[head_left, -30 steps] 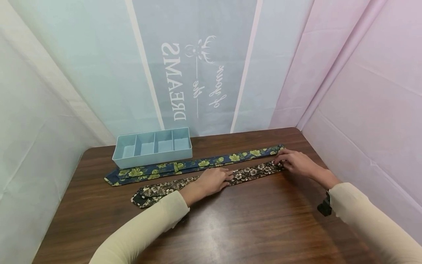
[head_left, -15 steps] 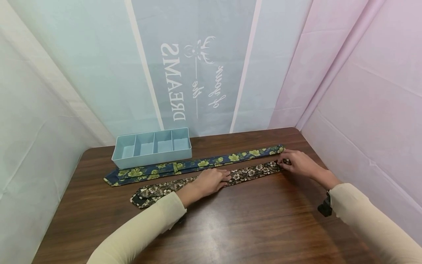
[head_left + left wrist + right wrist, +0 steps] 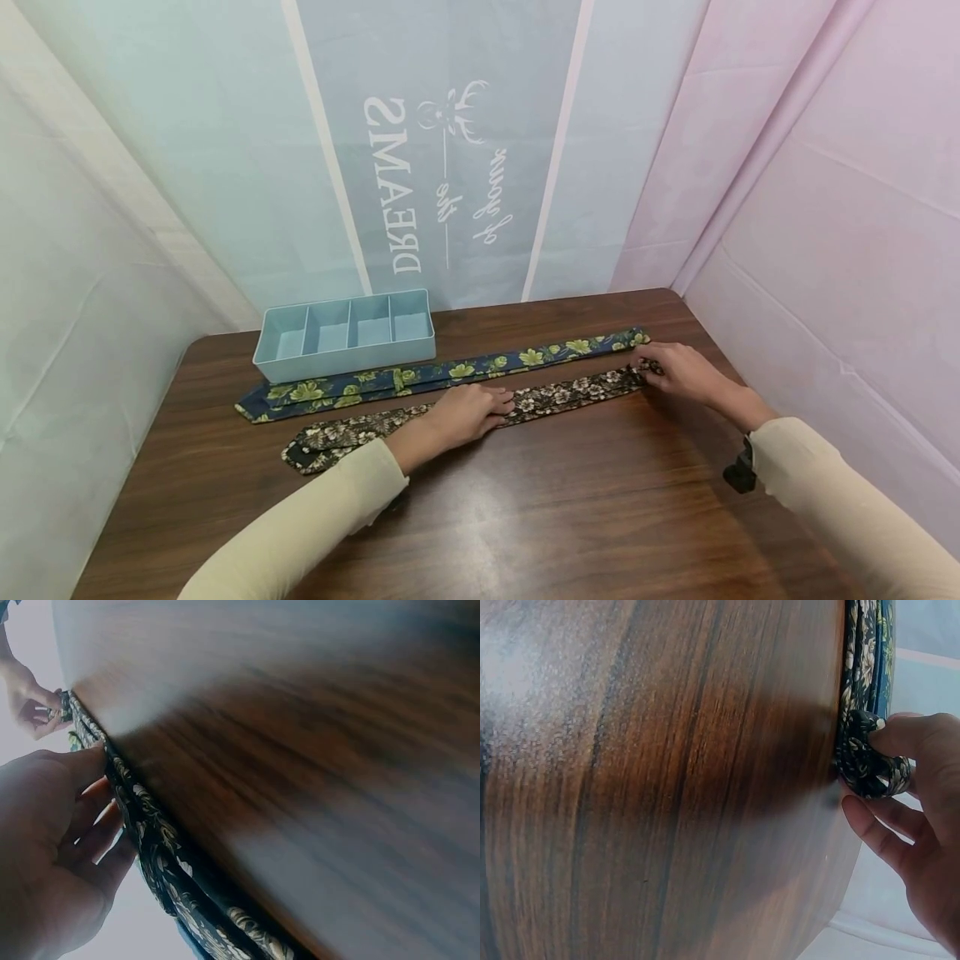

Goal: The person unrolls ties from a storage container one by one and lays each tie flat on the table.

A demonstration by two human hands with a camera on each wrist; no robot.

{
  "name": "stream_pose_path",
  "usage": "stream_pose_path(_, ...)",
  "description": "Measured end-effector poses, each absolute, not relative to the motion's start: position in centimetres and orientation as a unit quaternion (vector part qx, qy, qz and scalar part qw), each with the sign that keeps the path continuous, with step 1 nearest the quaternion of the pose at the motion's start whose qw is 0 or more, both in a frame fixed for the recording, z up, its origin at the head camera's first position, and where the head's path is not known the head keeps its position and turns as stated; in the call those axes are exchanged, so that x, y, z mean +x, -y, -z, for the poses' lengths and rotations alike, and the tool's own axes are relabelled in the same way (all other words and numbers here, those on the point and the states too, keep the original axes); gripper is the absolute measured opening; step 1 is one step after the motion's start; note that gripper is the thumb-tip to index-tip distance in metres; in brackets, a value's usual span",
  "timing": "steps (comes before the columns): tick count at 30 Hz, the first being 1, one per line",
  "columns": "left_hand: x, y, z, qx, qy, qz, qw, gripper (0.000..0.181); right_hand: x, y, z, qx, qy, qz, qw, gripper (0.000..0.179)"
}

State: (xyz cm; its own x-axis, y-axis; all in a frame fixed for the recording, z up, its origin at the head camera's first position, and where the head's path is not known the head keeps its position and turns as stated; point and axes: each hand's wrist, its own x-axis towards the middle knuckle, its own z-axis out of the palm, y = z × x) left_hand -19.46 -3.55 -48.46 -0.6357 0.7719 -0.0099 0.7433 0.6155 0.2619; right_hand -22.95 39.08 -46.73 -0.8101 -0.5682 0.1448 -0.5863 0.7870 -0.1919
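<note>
A dark brown necktie [image 3: 562, 396] with pale flowers lies folded lengthwise across the table. My left hand [image 3: 465, 414] holds it near its middle; the left wrist view shows the thumb and fingers against the tie's edge. At the narrow folded end on the right, my right hand [image 3: 678, 369] pinches the cloth, and the right wrist view shows a small loop [image 3: 870, 761] between thumb and fingers. A second necktie [image 3: 532, 358], navy with yellow-green flowers, lies behind it, roughly parallel and untouched.
A light blue box [image 3: 345, 364] with several compartments stands at the back left, right behind the navy tie. The dark wood table [image 3: 525, 517] ends at a printed fabric backdrop [image 3: 450, 167], with pale cloth walls on both sides.
My left hand has slid a little leftward, and the brown necktie's wide end has moved left with it. My right hand has shifted slightly right at the folded end. The navy necktie stays put.
</note>
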Motion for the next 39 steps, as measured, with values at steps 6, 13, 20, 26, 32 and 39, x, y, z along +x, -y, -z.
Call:
stream_pose_path(6, -19.5, 4.8, 48.4, 0.423, -0.896, -0.122, 0.065, 0.038, -22.8, -38.8, 46.6, 0.320, 0.938, -0.127, 0.033, 0.031)
stream_pose_path(13, -19.4, 5.5, 48.2, 0.424, -0.897, -0.111, 0.058, 0.037, -22.7, -38.7, 46.8, 0.334, 0.930, -0.148, 0.034, 0.034)
stream_pose_path(20, -19.0, 4.9, 48.2, 0.427, -0.898, -0.098, 0.042, 0.039, -22.7, -39.1, 47.0, 0.312, 0.939, -0.140, 0.033, 0.027)
stream_pose_path(26, -19.1, 4.5, 48.7, 0.435, -0.895, -0.095, 0.033, 0.039, -22.6, -39.2, 47.6, 0.312, 0.938, -0.139, 0.057, 0.012)
stream_pose_path(32, -19.1, 4.3, 49.2, 0.441, -0.890, -0.114, 0.019, 0.039, -22.6, -38.9, 47.8, 0.311, 0.939, -0.136, 0.059, 0.018)
stream_pose_path(39, -19.0, 4.3, 49.0, 0.433, -0.893, -0.123, 0.029, 0.039, -22.6, -39.2, 47.3, 0.307, 0.940, -0.138, 0.048, 0.024)
